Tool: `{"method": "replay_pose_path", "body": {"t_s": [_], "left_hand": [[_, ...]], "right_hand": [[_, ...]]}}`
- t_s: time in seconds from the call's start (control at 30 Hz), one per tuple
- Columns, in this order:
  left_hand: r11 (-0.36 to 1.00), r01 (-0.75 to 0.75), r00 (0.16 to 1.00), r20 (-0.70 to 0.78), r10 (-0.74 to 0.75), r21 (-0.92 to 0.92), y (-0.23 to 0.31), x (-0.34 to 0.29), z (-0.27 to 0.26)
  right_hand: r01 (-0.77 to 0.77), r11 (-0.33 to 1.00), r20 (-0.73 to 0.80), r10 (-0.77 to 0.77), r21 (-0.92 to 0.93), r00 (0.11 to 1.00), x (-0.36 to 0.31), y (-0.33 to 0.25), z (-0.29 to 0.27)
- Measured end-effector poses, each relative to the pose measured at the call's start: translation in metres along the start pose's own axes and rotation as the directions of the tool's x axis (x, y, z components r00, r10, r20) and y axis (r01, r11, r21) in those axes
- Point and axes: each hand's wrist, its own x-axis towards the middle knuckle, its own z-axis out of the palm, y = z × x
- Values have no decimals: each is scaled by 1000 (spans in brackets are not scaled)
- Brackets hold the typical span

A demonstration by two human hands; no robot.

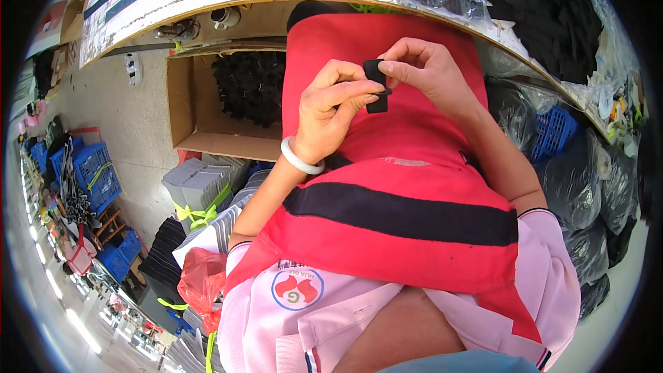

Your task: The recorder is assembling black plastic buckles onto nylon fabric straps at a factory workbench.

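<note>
Step in hand, apparently: handling the short black strap (pixel 377 106) above your red apron (pixel 414 139), your left hand (pixel 330 102) and right hand (pixel 427 72) both pinching it; next move likely calls for steady fingertip control.

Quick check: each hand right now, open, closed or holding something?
Left hand: closed, pinching at the small black strap piece.
Right hand: closed, thumb and finger pinching the strap piece's upper end.

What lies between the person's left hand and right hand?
In the head view, a short black strap lies between the left hand and the right hand, at their fingertips.
</note>
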Motion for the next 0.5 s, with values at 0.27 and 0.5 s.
{"method": "replay_pose_path", "body": {"t_s": [0.27,0.5], "left_hand": [[987,156,988,-14,-157,-33,8,-9,-8],[847,493,781,-530,-331,198,29,-49,-101]], "right_hand": [[87,994,-42,-84,73,996,12,20,12],[-51,996,175,62,-69,983,16,30,39]]}}
